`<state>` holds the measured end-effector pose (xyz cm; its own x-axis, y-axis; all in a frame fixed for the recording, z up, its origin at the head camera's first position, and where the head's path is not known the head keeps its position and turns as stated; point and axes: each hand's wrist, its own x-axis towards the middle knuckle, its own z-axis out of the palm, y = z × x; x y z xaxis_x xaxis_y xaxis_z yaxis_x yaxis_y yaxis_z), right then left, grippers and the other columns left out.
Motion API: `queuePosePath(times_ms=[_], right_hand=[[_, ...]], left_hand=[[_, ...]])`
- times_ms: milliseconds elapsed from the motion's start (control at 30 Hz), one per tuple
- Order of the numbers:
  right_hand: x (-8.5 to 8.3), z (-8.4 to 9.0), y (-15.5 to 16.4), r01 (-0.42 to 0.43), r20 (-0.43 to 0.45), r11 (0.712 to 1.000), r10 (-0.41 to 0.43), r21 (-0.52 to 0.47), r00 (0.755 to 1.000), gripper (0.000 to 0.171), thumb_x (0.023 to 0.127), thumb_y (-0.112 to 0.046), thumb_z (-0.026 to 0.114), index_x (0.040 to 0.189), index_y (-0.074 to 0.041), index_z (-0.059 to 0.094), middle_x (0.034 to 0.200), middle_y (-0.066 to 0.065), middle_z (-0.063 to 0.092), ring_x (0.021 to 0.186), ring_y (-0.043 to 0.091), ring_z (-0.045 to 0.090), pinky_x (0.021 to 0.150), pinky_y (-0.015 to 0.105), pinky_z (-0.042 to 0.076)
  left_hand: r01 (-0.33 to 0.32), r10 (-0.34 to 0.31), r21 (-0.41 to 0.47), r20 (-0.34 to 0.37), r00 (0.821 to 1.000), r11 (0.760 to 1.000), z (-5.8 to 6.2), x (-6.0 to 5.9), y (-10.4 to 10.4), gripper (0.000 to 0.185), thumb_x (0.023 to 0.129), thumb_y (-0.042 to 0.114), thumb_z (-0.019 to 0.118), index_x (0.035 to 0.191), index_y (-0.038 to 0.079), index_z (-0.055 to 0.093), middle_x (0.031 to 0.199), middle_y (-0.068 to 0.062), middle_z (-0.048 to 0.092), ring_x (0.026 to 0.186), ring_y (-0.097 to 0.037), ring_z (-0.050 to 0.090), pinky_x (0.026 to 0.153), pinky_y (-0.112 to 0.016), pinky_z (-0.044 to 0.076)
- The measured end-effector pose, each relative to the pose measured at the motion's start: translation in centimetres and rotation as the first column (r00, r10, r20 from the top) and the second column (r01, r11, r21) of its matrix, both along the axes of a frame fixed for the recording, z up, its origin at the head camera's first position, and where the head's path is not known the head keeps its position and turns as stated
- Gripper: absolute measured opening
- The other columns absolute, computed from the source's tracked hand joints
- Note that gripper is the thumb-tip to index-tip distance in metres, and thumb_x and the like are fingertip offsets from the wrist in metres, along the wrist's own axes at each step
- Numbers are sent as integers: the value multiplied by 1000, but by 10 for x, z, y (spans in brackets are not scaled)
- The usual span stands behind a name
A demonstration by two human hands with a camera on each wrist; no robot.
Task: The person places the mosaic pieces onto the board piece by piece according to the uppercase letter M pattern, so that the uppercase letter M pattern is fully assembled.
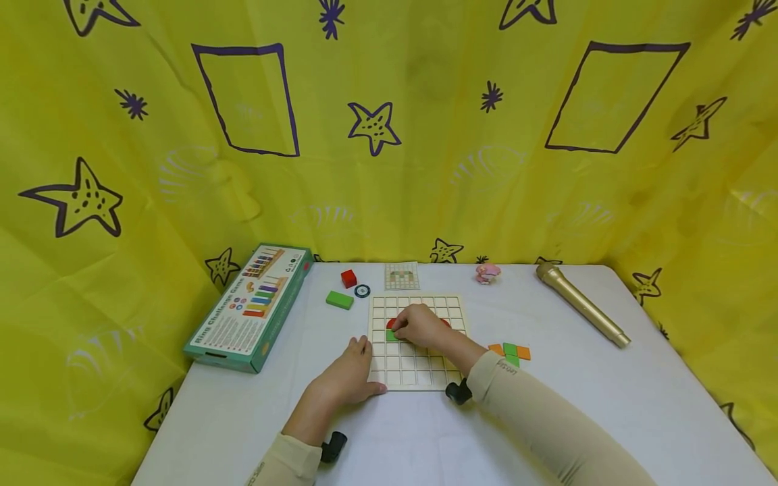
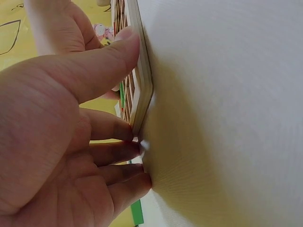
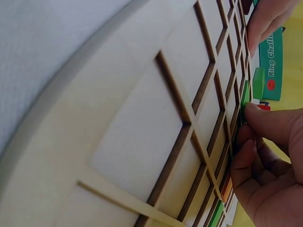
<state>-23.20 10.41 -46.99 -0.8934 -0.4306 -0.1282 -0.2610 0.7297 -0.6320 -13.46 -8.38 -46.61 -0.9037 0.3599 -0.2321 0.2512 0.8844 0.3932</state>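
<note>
A: Status on the wooden grid board?

B: Lower centre of the head view, flat on the bench. Left hand sits at its left edge, fingers nearly straight, thumb pressed against the rim, holding nothing. Right hand is over the middle rows, fingers curled narrow, pinching a green tile beside a red piece.

A: How to seat it well?

B: My read: keep the tile square to the cell walls, lower it flat, keep the left hand bracing so the board doesn't slide.

A: Spares?

B: Orange and green tiles just right of the board. Green block, red cube upper left, near the game box. Pattern card behind the board.
</note>
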Motion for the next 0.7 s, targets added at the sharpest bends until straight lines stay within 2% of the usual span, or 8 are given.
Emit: queuePosePath(times_ms=[333,700], right_hand=[[7,2,0,-29,-54,999,30,20,998,6,91,-8,74,87,-9,80,89,-2,73,94,17,65,88,36,55],[9,-4,8,-27,-64,999,26,-22,998,10,92,-8,73,98,-11,80,100,-1,72,105,21,65,94,41,52]], left_hand=[[-13,13,3,16,1000,1000,0,0,0,93,85,40,80,149,-12,36,157,-26,32,148,-42,26,113,-49,36],[-8,8,10,12,1000,1000,-2,-1,-1,93,86,40,79,149,-12,36,158,-26,31,148,-42,24,113,-49,35]])
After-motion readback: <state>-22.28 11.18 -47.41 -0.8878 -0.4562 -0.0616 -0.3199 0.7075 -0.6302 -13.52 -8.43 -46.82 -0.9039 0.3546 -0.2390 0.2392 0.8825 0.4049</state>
